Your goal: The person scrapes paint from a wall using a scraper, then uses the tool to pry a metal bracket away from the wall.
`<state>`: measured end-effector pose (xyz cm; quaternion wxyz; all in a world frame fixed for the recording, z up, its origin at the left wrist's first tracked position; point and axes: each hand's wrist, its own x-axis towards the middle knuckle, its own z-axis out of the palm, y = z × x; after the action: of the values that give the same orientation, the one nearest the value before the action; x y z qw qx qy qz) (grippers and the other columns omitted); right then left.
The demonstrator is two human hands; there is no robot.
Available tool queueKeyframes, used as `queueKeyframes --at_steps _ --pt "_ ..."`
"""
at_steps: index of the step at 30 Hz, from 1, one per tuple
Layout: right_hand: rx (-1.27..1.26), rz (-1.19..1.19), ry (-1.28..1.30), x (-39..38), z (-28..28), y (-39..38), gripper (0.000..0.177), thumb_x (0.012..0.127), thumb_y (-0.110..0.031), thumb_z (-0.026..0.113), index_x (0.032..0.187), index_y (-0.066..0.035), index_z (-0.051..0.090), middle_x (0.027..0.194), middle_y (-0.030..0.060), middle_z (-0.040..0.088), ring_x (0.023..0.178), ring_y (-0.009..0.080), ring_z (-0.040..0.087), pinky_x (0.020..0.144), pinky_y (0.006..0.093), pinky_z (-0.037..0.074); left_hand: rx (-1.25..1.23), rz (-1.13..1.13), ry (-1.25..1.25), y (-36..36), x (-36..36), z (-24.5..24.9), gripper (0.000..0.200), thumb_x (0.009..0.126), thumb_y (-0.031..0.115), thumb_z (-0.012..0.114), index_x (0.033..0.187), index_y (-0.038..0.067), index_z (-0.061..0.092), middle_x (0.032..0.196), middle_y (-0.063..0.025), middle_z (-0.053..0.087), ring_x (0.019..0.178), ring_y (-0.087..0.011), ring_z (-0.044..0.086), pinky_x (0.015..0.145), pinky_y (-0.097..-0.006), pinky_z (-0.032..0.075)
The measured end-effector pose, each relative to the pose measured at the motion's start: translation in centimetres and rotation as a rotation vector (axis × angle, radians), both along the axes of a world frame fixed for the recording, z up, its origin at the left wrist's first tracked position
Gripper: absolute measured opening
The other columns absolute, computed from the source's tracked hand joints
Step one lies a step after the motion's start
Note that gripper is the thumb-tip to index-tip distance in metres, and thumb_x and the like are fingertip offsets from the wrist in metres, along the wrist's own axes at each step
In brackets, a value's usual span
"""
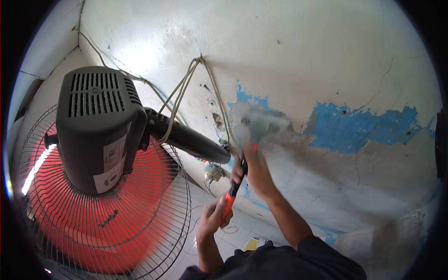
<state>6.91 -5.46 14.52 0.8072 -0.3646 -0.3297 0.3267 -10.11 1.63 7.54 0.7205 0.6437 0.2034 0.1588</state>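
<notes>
My left hand [213,218] is wrapped round the lower end of a red and black handle [229,201]. Higher up, my right hand [254,170] grips the same handle close to its head. The handle belongs to a wall scraper, whose wide head [263,125] is smeared by motion and lies against or just over the wall [298,182]. Beside the head, a patch of blue paint [364,126] shows where the pale coat is gone. A smaller blue patch [249,96] is just above it.
At the left stands a large fan [98,126] with a wire cage and red blades, close to my left arm. A cord [179,93] loops from the wall round its dark pole [196,140]. A socket box [213,172] hangs low on the wall above the tiled floor [242,228].
</notes>
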Motion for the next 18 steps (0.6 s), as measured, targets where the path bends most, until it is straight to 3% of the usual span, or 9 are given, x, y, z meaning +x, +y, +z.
queueKeyframes --at_steps 3,5,7,11,13,16,18 --pt "-0.027 0.045 0.064 -0.3 -3.4 -0.5 0.043 0.097 -0.05 0.041 0.084 -0.01 0.036 0.057 0.003 0.042 0.046 0.0157 0.048 0.051 0.0351 0.049 -0.073 -0.02 0.057 -0.9 -0.7 -1.7 0.047 0.1 0.04 0.041 0.075 0.002 0.054 0.052 -0.0018 0.046 0.038 -0.0077 0.041 0.037 -0.0234 0.031" --pt "0.006 0.033 -0.001 0.1 -0.2 -0.4 0.042 0.098 -0.049 0.04 0.083 -0.01 0.036 0.058 0.0027 0.042 0.047 0.0157 0.048 0.053 0.0358 0.05 0.001 0.054 0.102 0.1 0.1 -0.3 0.047 0.1 0.039 0.041 0.075 0.002 0.054 0.051 -0.0017 0.046 0.038 -0.0074 0.04 0.036 -0.0231 0.03" --pt "-0.01 0.035 0.016 0.0 0.8 -0.1 0.042 0.098 -0.049 0.04 0.083 -0.01 0.036 0.058 0.0029 0.042 0.047 0.0159 0.049 0.055 0.0374 0.051 0.009 -0.008 -0.033 1.2 -0.1 1.8 0.047 0.1 0.039 0.041 0.074 0.002 0.053 0.052 -0.0026 0.047 0.037 -0.0065 0.039 0.034 -0.0226 0.029" --pt "-0.015 0.072 0.077 -0.7 -2.1 0.5 0.042 0.098 -0.05 0.04 0.083 -0.01 0.037 0.058 0.0023 0.041 0.048 0.0159 0.05 0.056 0.0382 0.051 -0.114 0.04 0.048 -0.2 -1.7 -2.1 0.044 0.1 0.039 0.042 0.078 0.002 0.055 0.053 -0.003 0.047 0.037 -0.0074 0.038 0.034 -0.0234 0.027" --pt "-0.037 0.091 0.118 -0.9 -1.9 0.5 0.042 0.098 -0.05 0.04 0.083 -0.01 0.037 0.058 0.0022 0.041 0.048 0.0157 0.05 0.055 0.038 0.051 -0.038 0.071 0.098 0.0 -1.3 -1.0 0.043 0.1 0.038 0.042 0.084 0.002 0.056 0.052 -0.0029 0.047 0.038 -0.007 0.038 0.034 -0.0228 0.027" --pt "-0.004 0.029 0.027 -0.1 0.9 1.2 0.044 0.097 -0.051 0.041 0.081 -0.01 0.038 0.058 0.0025 0.043 0.048 0.0155 0.05 0.052 0.037 0.052 0.002 0.03 -0.055 0.6 0.3 2.0 0.042 0.1 0.038 0.041 0.084 0.002 0.055 0.051 -0.0016 0.045 0.036 -0.0064 0.035 0.033 -0.0214 0.025" --pt "0.013 0.039 0.007 -0.1 1.1 1.7 0.044 0.097 -0.05 0.041 0.08 -0.01 0.038 0.058 0.0028 0.043 0.048 0.0158 0.051 0.053 0.0369 0.052 0.015 0.046 -0.006 1.7 -0.1 1.2 0.044 0.101 0.041 0.039 0.086 0.003 0.055 0.052 -0.0013 0.044 0.036 -0.0065 0.035 0.032 -0.0218 0.025"
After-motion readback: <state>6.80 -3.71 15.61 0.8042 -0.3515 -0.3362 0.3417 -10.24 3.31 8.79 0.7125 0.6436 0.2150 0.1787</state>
